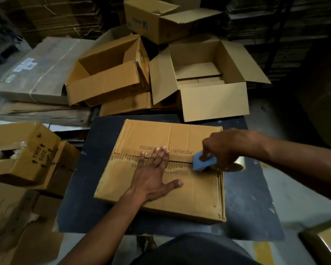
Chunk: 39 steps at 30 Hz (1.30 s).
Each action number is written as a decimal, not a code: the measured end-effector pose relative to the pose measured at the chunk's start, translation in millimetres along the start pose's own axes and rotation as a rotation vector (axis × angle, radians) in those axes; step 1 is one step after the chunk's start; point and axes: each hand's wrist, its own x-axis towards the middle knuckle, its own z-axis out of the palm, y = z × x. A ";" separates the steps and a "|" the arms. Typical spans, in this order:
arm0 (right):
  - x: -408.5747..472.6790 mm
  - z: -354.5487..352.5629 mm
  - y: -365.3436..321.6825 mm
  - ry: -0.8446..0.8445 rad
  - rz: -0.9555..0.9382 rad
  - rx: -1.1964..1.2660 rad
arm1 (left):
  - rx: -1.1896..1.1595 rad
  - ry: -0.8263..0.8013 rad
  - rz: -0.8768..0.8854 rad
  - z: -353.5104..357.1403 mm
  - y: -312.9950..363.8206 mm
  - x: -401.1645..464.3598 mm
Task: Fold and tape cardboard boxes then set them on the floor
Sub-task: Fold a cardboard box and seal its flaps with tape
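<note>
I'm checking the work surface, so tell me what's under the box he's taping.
The box lies on a dark board that shows on every side. The left hand presses its flaps flat, and the right hand grips a blue tape dispenser. The board beneath the box is hidden.

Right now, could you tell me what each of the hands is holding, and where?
The right hand grips the blue tape dispenser by its top; the left hand presses flat, holding nothing.
</note>
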 end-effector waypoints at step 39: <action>-58.6 114.6 97.8 0.027 0.092 0.073 | -0.094 0.084 -0.200 0.1 153.5 7.2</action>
